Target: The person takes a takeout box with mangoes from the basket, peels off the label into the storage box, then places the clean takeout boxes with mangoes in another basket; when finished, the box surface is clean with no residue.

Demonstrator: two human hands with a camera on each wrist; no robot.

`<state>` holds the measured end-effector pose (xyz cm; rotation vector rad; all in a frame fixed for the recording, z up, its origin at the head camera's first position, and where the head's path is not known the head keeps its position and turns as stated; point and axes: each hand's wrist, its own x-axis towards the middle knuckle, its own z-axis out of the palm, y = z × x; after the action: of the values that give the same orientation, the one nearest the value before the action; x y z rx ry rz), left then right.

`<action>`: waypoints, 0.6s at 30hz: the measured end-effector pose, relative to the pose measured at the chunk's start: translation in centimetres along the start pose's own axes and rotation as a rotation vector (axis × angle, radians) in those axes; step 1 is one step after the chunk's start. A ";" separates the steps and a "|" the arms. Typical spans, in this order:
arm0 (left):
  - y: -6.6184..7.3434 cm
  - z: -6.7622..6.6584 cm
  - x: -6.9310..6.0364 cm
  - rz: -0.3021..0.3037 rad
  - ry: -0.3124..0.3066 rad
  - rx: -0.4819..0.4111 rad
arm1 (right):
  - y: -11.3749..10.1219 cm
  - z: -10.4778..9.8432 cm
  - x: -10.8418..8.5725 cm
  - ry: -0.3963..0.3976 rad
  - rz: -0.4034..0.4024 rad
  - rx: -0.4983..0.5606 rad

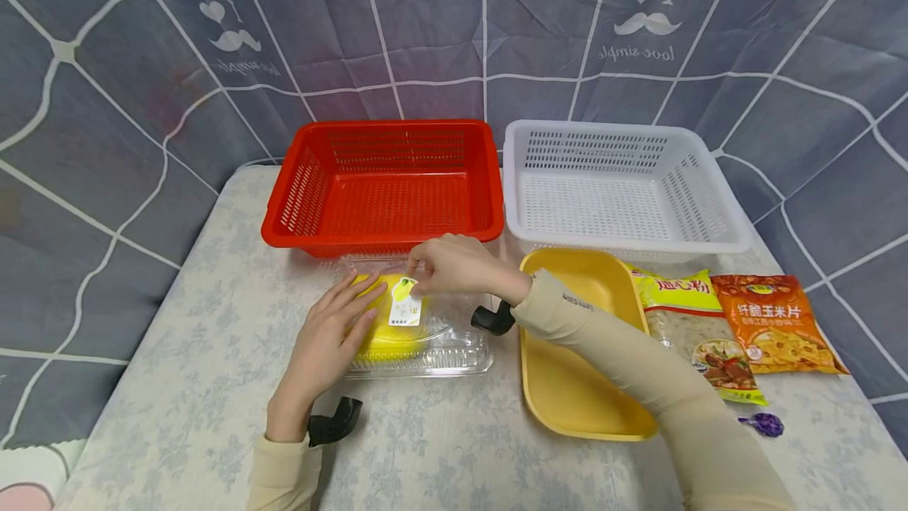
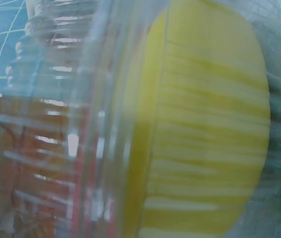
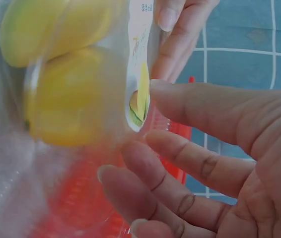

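Note:
A clear plastic box [image 1: 454,357] with yellow, mango-like fruit [image 3: 76,94] inside lies on the table in front of the red basket. On its lid is a white label [image 1: 405,314] with a yellow fruit picture. My left hand [image 1: 329,337] rests on the lid's left part, its fingers stretched out beside the label. My right hand [image 1: 457,265] is over the lid, its thumb touching the label's picture end; the other fingers are loosely bent and apart from the label in the right wrist view. Through blurred ribbed plastic, the left wrist view shows yellow fruit [image 2: 205,124].
Behind the box stand a red basket [image 1: 383,239] and a white basket [image 1: 631,243]. A yellow tray [image 1: 567,400] lies under my right forearm. Further right are a noodle bag [image 1: 698,330], an orange snack bag [image 1: 776,322] and a small purple wrapped piece [image 1: 766,424].

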<state>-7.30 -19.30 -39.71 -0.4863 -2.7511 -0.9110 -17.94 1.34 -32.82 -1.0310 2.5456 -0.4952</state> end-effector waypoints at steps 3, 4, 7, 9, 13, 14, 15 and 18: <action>0.0 0.0 0.0 0.001 0.001 0.001 | -0.3 0.1 0.6 -0.024 0.016 -0.015; 0.0 0.0 0.0 0.002 0.002 0.001 | -0.5 0.1 0.7 -0.033 0.022 -0.020; 0.0 0.0 0.0 0.003 0.003 0.003 | -0.9 0.2 1.1 -0.058 0.039 -0.037; 0.1 0.0 0.0 0.002 0.002 0.005 | -1.1 0.3 1.3 -0.073 0.048 -0.047; 0.1 0.0 0.0 -0.002 -0.004 0.007 | -1.3 0.5 1.5 -0.077 0.044 -0.043; 0.1 0.0 0.0 -0.003 -0.005 0.007 | -1.3 0.5 1.4 -0.071 0.041 -0.038; 0.1 0.0 0.0 -0.005 -0.006 0.006 | -1.3 0.6 1.4 -0.063 0.038 -0.034; 0.1 0.0 0.0 -0.006 -0.004 0.003 | -1.3 0.7 1.1 -0.028 0.028 -0.021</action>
<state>-7.30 -19.22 -39.63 -0.4801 -2.7587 -0.9080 -17.62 -0.44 -33.05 -1.0005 2.5417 -0.4444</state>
